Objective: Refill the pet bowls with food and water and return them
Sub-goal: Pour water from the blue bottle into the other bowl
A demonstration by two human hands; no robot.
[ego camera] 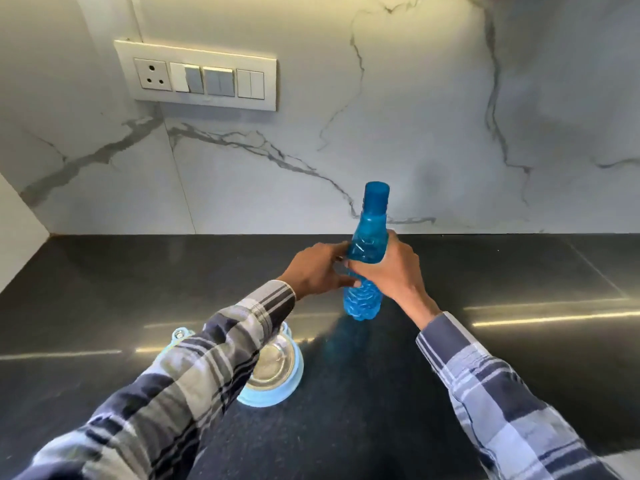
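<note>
A blue plastic water bottle (367, 247) with its cap on stands on the black countertop (519, 358), leaning a little to the right. My right hand (391, 268) grips its middle from the right side. My left hand (318, 268) holds the bottle from the left, fingers curled against it. Nearer to me sits a light blue pet bowl stand (298, 368) with a steel bowl (273, 362) in it; my left sleeve covers most of it. What the bowl holds cannot be made out.
A white marble backsplash (381, 116) rises behind the counter, with a switch and socket panel (197, 76) at upper left. A white side wall (17, 233) closes the counter's left end.
</note>
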